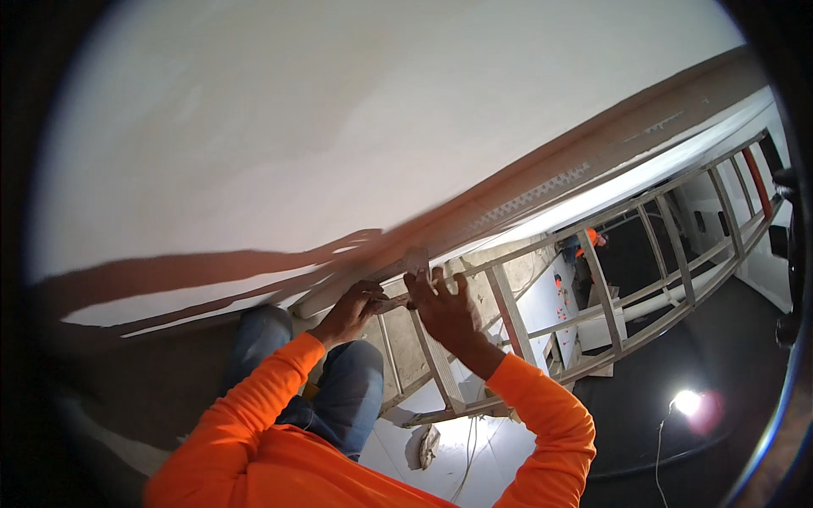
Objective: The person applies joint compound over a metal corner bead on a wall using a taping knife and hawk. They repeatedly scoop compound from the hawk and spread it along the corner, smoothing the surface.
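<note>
My left hand (345, 313) is closed round a thin, flat, pale piece (391, 302) that reaches toward my right hand; its exact kind is unclear. Close beside it, my right hand (445, 315) is raised to the underside edge of a brownish ledge (500, 199), its fingers curled and partly apart. Past its fingertips a small greyish flat blade (416, 257) lies against the ledge. The grip on it is partly hidden. Further right along the ledge runs a perforated strip (542, 190), partly coated over.
A long ladder-like frame (514, 313) stretches below my hands to the right. A white surface (254, 127) fills the view above. My knees (356, 389) are bent at lower left. Far below are another person in orange (586, 241), a lit lamp (686, 401) and its cable (660, 457).
</note>
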Action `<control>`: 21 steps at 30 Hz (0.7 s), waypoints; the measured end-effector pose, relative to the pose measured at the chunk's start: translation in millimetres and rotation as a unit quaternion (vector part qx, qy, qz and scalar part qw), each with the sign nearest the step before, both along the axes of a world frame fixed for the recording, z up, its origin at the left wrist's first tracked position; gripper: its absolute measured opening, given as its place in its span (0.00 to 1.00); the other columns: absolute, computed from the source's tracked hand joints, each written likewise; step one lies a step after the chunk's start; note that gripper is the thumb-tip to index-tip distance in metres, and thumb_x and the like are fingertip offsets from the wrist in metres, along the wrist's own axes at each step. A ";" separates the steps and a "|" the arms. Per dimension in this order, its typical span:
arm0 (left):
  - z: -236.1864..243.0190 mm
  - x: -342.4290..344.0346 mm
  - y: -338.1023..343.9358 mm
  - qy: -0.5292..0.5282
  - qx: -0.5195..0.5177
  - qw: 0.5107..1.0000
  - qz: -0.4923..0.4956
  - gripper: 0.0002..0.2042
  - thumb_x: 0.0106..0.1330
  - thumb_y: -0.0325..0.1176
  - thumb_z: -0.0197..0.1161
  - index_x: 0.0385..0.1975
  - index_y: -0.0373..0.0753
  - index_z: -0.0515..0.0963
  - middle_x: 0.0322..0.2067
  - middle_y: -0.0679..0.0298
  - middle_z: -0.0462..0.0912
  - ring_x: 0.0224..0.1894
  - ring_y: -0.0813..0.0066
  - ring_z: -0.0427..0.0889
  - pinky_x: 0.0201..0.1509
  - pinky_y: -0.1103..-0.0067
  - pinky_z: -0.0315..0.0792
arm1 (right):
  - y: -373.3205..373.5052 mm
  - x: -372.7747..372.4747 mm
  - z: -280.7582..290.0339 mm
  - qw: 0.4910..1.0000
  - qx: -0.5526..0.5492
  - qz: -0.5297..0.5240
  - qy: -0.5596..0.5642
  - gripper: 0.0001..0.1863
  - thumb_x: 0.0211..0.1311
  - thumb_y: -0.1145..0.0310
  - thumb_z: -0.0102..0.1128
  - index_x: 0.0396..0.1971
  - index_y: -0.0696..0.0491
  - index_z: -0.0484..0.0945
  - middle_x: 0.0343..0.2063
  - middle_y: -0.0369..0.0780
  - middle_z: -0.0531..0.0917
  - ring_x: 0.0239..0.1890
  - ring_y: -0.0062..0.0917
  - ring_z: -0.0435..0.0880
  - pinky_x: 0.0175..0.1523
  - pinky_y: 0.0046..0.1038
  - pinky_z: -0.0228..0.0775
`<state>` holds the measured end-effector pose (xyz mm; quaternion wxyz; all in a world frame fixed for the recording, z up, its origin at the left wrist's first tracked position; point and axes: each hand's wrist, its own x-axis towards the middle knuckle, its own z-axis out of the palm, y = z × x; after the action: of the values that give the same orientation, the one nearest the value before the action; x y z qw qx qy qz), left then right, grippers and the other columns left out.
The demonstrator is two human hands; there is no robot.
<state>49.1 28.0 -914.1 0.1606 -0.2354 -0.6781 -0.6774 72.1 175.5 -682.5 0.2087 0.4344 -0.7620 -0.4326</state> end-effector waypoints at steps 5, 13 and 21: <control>-4.8 1.0 5.8 0.014 -0.009 1.000 0.018 0.11 0.78 0.30 0.61 0.54 0.36 0.79 0.55 0.52 0.77 0.55 0.56 0.82 0.58 0.68 0.80 | -23.0 5.7 -4.4 0.998 -0.063 -0.008 -0.016 0.27 0.69 0.60 0.55 0.64 0.57 0.78 0.59 0.44 0.80 0.64 0.36 0.75 0.65 0.48 0.65; -2.8 2.3 5.2 -0.001 0.008 1.000 0.010 0.13 0.76 0.28 0.62 0.57 0.36 0.78 0.55 0.51 0.77 0.59 0.52 0.79 0.65 0.65 0.75 | -46.2 10.1 -9.2 0.983 0.032 -0.121 -0.132 0.27 0.69 0.63 0.56 0.64 0.58 0.78 0.58 0.46 0.82 0.60 0.37 0.80 0.64 0.53 0.67; -2.2 3.4 4.5 -0.018 0.006 1.000 -0.002 0.14 0.73 0.27 0.63 0.56 0.37 0.79 0.57 0.51 0.77 0.63 0.51 0.77 0.70 0.63 0.71 | -45.2 16.8 -1.6 0.988 0.039 -0.110 -0.103 0.27 0.70 0.61 0.56 0.63 0.62 0.78 0.60 0.47 0.79 0.65 0.40 0.76 0.67 0.52 0.68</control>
<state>52.5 32.5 -916.3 0.1486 -0.2234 -0.6765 -0.6859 88.9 130.3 -684.0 0.0630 0.3977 -0.8052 -0.4353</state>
